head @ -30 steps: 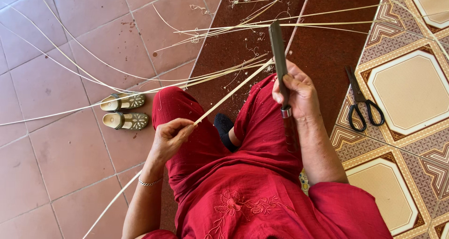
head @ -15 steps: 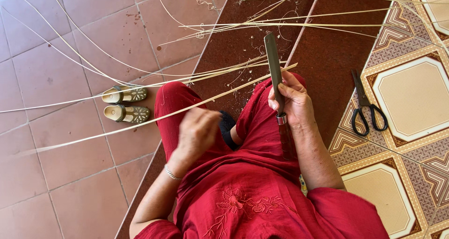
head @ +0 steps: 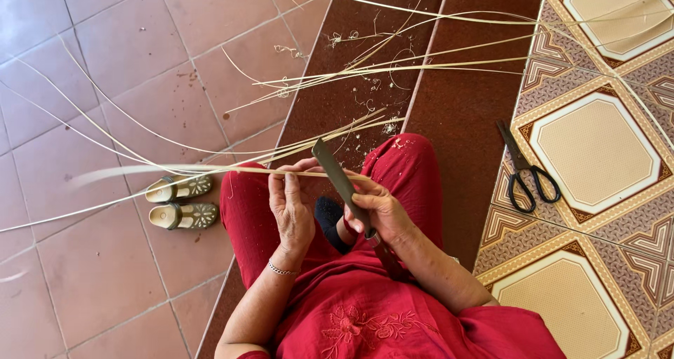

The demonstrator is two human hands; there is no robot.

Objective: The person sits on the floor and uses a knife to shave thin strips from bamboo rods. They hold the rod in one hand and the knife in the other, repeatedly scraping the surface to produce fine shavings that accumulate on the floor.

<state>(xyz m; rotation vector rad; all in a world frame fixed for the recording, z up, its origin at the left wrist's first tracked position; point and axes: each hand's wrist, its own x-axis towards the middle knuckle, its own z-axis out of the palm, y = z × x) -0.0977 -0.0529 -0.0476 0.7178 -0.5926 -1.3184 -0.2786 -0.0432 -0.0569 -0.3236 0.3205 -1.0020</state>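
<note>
No packages, labels, signs or screens

Nothing of that kind shows anywhere in the head view: no box, wrapper, tag, notice or display.
</note>
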